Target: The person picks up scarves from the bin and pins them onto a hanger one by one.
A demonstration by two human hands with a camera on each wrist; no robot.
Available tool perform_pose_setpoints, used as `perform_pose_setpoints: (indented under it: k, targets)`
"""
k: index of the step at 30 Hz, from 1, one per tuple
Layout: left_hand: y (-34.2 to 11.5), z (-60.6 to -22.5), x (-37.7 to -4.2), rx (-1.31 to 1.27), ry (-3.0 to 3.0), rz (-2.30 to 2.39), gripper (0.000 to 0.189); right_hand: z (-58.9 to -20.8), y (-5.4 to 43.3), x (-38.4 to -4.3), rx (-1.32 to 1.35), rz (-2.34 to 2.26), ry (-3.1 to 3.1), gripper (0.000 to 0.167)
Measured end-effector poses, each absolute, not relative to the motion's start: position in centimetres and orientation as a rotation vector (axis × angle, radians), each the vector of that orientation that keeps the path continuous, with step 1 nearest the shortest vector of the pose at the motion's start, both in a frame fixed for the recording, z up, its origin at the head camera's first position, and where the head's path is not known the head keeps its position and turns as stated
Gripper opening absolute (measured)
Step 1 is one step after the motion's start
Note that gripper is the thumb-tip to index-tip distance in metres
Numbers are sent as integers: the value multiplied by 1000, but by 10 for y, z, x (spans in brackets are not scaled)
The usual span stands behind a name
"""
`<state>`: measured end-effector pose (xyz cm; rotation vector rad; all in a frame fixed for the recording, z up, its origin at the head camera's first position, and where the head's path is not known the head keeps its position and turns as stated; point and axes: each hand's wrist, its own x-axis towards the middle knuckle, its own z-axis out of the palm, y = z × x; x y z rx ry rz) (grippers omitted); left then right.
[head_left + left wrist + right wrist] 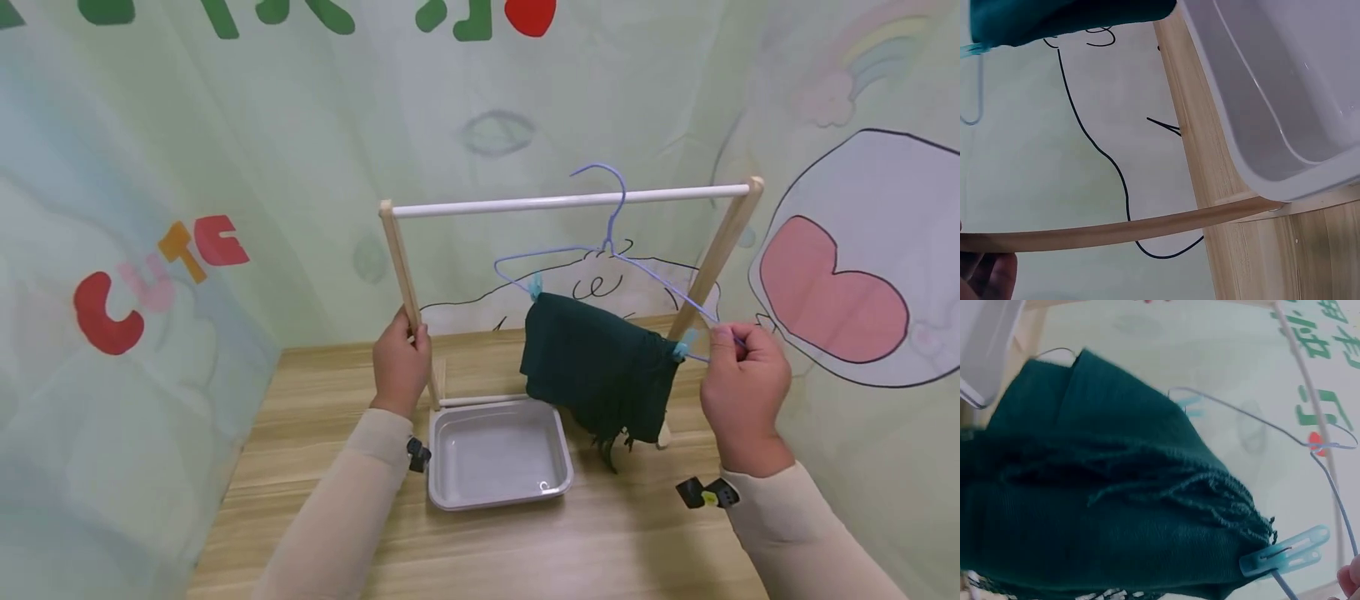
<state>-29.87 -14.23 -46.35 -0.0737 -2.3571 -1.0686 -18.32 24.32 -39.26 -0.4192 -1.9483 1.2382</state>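
In the head view, my left hand (402,362) grips the left wooden post (400,275) of a small drying rack. My right hand (746,392) pinches the right end of a thin purple-blue clothes hanger (660,282). A folded dark green fringed scarf (592,354) hangs from its lower bar, held by a light blue clothespin (536,287) on the left and another clothespin (1285,551) on the right. The hanger's hook rises above the rack's white rod (517,204), its tip pointing left; whether hook and rod touch, I cannot tell.
A grey plastic basin (498,500) stands on the wood-grain table (315,467), by the rack's left foot and a low white crossbar (480,401). Behind hangs a pale green printed curtain (315,125). The scarf hides part of the rack's right base.
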Motion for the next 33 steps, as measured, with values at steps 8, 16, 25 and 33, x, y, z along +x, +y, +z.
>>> perform_pose_setpoints:
  k: [8, 16, 25, 33]
  targets:
    - [-141, -467, -298, -79, -2339, -1072, 23, -415, 234, -186, -439, 1192, -2002, 34]
    - [-140, -466, -300, -80, -2313, -1090, 23, -423, 235, -184, -453, 1170, -2031, 32]
    - [-141, -462, -301, -75, -2339, -1081, 24, -425, 239, -183, -497, 1352, -2088, 31]
    - [-146, -468, -295, -67, -2356, -1203, 38, -432, 239, -175, -463, 1393, -2116, 33]
